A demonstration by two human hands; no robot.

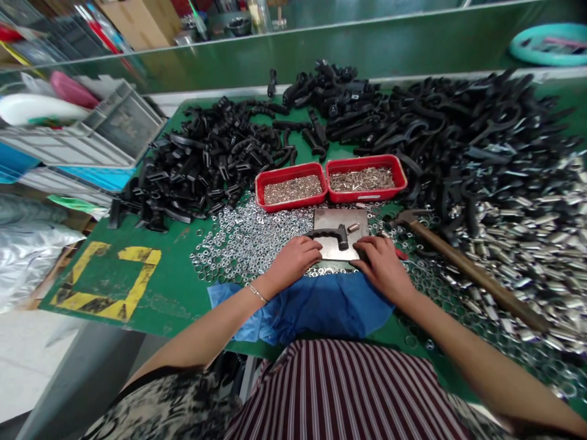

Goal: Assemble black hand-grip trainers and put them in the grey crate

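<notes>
A small metal plate (342,220) lies on the green table (183,287) in front of me. A black plastic handle part (328,234) rests across the plate, with a small metal pin (353,227) beside it. My left hand (293,260) is closed around the left end of the handle part. My right hand (383,263) rests at the plate's right front corner with fingers curled; what it pinches is hidden. A blue cloth (321,305) lies under my wrists.
Two red trays (258,186) (403,177) of small metal parts stand behind the plate. Loose washers (238,241) cover the table left of it. Black handle piles (206,159) (435,128) fill the back. A hammer (463,269) lies right. Grey crates (92,131) stand far left.
</notes>
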